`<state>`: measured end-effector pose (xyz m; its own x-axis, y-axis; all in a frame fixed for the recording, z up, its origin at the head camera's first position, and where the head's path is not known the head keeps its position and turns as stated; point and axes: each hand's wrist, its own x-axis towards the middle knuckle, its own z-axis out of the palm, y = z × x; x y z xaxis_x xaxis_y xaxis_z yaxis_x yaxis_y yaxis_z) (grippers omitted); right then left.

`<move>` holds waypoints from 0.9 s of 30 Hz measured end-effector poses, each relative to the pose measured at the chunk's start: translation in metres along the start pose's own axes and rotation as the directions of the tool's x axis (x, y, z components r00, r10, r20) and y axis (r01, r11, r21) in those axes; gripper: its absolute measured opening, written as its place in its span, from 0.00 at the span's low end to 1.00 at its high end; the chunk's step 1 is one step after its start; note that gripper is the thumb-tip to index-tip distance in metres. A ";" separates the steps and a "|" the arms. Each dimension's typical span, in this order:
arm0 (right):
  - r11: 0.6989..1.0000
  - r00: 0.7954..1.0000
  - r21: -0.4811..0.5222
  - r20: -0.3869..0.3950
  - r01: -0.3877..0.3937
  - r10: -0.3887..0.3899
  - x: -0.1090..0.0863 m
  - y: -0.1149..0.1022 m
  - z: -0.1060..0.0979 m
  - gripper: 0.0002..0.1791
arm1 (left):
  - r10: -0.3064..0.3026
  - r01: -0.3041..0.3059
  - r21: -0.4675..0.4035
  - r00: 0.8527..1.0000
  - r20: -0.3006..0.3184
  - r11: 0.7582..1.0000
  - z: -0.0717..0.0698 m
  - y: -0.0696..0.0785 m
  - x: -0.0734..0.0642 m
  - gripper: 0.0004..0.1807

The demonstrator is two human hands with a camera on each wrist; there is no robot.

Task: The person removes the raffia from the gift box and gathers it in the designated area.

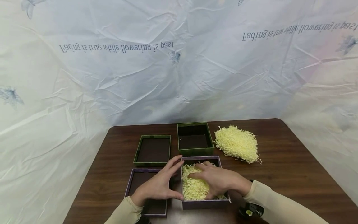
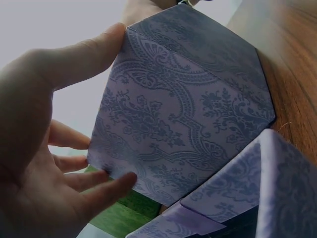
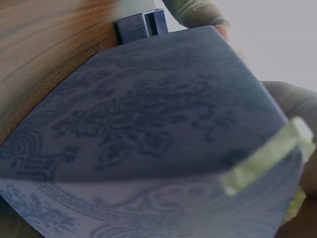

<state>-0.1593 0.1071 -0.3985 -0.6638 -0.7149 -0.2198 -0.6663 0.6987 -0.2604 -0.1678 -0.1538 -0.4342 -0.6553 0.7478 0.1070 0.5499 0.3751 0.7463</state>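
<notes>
A purple patterned box stands near the front of the table with pale yellow shredded paper inside. My left hand touches the box's left side, thumb near the front corner and fingers near the back one, spread wide apart. My right hand rests on the shredded paper inside the box with fingers spread; what lies under the palm is hidden. In the right wrist view, a strand of yellow paper hangs over the edge of the box. The right fingers are mostly hidden in that view.
Left of the box lies a shallow purple lid, partly under my left arm. Behind it is a shallow green lid. A deeper green box stands behind the purple box. A heap of yellow shredded paper lies at the back right.
</notes>
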 end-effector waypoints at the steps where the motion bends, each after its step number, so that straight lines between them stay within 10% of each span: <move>1: 1.000 1.000 -0.011 0.000 0.001 -0.001 0.000 0.000 0.000 0.48 | -0.001 0.001 0.000 1.000 -0.001 1.000 0.000 0.000 0.000 0.61; 27: 0.987 0.999 -0.156 -0.001 0.048 -0.049 0.008 0.000 0.008 0.38 | 0.056 -0.057 -0.219 0.998 -0.011 0.974 0.004 -0.007 0.003 0.62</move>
<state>-0.1615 0.1013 -0.4081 -0.6308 -0.7482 -0.2059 -0.7423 0.6591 -0.1208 -0.1711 -0.1521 -0.4418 -0.6293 0.7615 0.1553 0.4593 0.2031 0.8648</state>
